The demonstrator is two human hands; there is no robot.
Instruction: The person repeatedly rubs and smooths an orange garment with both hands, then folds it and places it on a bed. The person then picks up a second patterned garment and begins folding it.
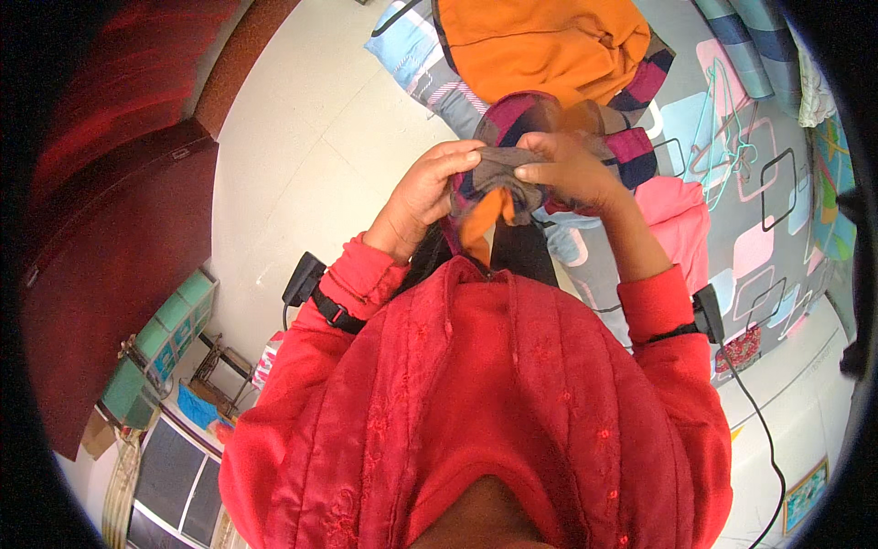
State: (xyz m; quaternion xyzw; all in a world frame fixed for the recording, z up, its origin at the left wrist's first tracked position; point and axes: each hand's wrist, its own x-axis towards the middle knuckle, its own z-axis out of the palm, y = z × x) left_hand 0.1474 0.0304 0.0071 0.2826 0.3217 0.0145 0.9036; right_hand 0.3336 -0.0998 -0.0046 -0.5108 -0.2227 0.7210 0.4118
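A checked jacket in magenta, navy and brown, with an orange lining, stretches from the bed toward my body. My left hand pinches the edge of a bunched grey-brown part of it, thumb on top. Opposite, my right hand grips the other side of the same part, its fingers partly hidden and slightly blurred. Between and below both hands, a tongue of orange lining pokes out of the gathered cloth. The jacket's far portion lies spread on the bed with the orange side up.
The bed on the right has a grey sheet with coloured squares. A pink cloth lies there, near several thin hangers. Pale floor stretches to the left, bordered by a dark red wooden panel. Cables hang from my black wrist straps.
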